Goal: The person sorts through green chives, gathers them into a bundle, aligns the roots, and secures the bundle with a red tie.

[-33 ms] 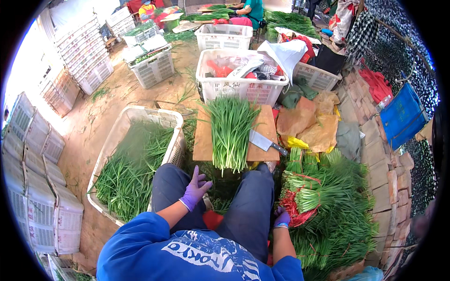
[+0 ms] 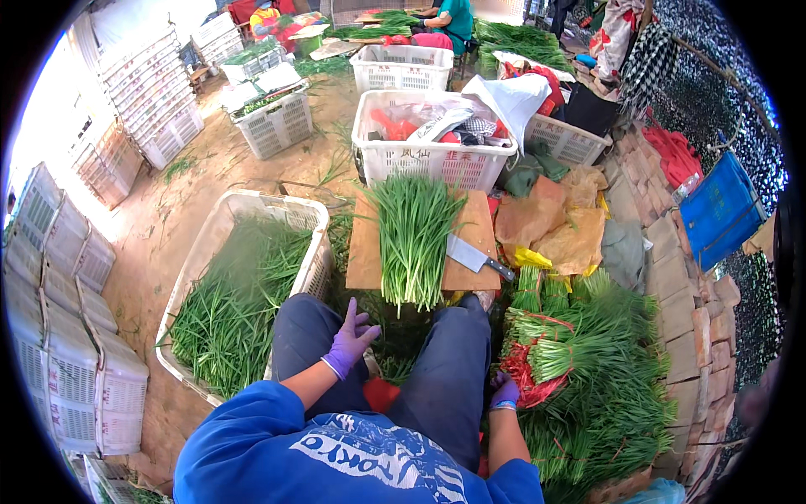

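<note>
A bunch of loose green garlic chives lies on a wooden board, its pale cut ends overhanging the near edge. Beside it on the right rests a cleaver with a dark handle. My left hand, in a purple glove, hovers over my left thigh, fingers apart and holding nothing. Low on the right, my right hand, also gloved, has its fingers curled at the edge of a clump of red ties; its fingertips are partly hidden. These ties lie on a heap of bundled chives.
Left of my legs stands a white crate of loose chives. Beyond the board is another white crate holding bags and cloths. Stacked crates line the left side; a brick edge runs along the right. A co-worker sits farther back.
</note>
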`<state>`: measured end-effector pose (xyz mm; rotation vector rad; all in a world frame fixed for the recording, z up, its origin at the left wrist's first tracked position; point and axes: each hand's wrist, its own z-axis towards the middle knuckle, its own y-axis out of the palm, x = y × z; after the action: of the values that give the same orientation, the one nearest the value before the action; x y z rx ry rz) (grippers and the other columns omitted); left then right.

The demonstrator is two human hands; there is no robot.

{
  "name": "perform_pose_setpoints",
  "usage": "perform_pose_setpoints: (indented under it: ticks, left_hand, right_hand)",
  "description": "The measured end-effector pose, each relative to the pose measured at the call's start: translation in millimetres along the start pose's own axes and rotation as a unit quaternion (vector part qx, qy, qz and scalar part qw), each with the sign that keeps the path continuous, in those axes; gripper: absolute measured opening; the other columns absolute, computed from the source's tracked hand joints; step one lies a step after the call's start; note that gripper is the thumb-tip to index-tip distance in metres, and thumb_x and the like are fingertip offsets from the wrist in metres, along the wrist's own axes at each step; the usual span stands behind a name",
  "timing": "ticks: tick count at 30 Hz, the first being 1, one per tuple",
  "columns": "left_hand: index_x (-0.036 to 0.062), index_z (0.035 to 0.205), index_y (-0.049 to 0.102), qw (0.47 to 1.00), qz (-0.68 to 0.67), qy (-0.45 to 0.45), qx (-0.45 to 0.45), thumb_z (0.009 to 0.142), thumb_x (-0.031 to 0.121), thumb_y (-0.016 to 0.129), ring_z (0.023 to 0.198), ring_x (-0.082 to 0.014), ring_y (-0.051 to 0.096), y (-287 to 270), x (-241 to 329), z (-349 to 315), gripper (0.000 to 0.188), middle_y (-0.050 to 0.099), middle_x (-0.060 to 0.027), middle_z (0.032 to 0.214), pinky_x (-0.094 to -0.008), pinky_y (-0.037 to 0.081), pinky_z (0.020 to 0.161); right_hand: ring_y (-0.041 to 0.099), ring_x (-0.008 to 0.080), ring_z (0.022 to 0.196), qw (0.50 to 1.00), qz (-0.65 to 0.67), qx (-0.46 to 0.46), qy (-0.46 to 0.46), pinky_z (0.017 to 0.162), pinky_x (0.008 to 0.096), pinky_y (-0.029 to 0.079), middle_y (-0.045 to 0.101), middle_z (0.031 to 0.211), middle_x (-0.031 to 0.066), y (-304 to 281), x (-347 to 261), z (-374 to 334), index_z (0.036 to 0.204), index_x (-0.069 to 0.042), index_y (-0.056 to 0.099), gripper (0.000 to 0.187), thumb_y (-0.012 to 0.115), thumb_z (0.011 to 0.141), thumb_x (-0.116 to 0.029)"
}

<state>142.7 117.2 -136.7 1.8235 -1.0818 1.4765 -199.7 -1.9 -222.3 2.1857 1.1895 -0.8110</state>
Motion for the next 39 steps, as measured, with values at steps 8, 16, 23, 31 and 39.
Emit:
perform_pose_setpoints:
  ticks: [8, 16, 23, 31, 39]
  left_hand:
    - [0.0093, 0.137, 0.005, 0.999, 0.020, 0.035, 0.000, 0.077, 0.019, 0.064, 0.089, -0.0177, 0.055, 2, 10, -8, 0.085, 0.047, -0.0201, 0.117, -0.0303, 0.047, 0.077]
    - [0.0105, 0.138, 0.006, 0.998, 0.043, 0.039, -0.001, 0.077, 0.024, 0.064, 0.088, -0.0192, 0.055, -2, 8, -12, 0.085, 0.048, -0.0184, 0.116, -0.0304, 0.047, 0.076]
    - [0.0090, 0.137, 0.007, 0.998, 0.054, 0.040, -0.020, 0.077, 0.026, 0.063, 0.092, -0.0226, 0.056, 3, 10, -11, 0.084, 0.049, -0.0197, 0.116, -0.0325, 0.045, 0.082]
    - [0.0086, 0.137, 0.008, 0.994, 0.093, 0.022, -0.045, 0.078, 0.027, 0.062, 0.098, -0.0247, 0.055, 6, 12, -13, 0.083, 0.049, -0.0185, 0.118, -0.0338, 0.044, 0.085]
    - [0.0091, 0.137, 0.010, 0.992, 0.109, 0.004, -0.071, 0.078, 0.028, 0.062, 0.099, -0.0255, 0.055, 8, 11, -13, 0.081, 0.050, -0.0182, 0.117, -0.0332, 0.044, 0.084]
  right_hand:
    - [0.056, 0.0180, 0.068, 0.994, -0.003, -0.092, 0.060, 0.057, 0.0288, 0.044, 0.060, 0.079, 0.0066, -19, 30, 36, 0.086, -0.003, 0.056, 0.015, 0.051, 0.080, -0.015]
    - [0.056, 0.0261, 0.089, 0.973, -0.147, -0.167, 0.060, 0.082, 0.0331, 0.043, 0.058, 0.100, 0.0140, -5, 15, -20, 0.102, 0.001, 0.055, 0.036, 0.038, 0.085, -0.027]
    - [0.056, 0.0250, 0.084, 0.971, -0.095, -0.218, -0.021, 0.080, 0.0325, 0.043, 0.060, 0.096, 0.0129, 0, 1, -38, 0.098, 0.001, 0.058, 0.033, 0.043, 0.083, -0.024]
    - [0.051, 0.0123, 0.066, 0.987, 0.041, -0.070, -0.138, 0.067, 0.0230, 0.043, 0.054, 0.071, 0.0013, 33, -38, -131, 0.083, -0.002, 0.062, 0.014, 0.054, 0.077, -0.013]
    - [0.055, 0.0132, 0.074, 0.954, 0.003, -0.209, -0.213, 0.072, 0.0239, 0.044, 0.060, 0.081, 0.0074, 61, -45, -213, 0.084, 0.002, 0.061, 0.012, 0.052, 0.080, -0.005]
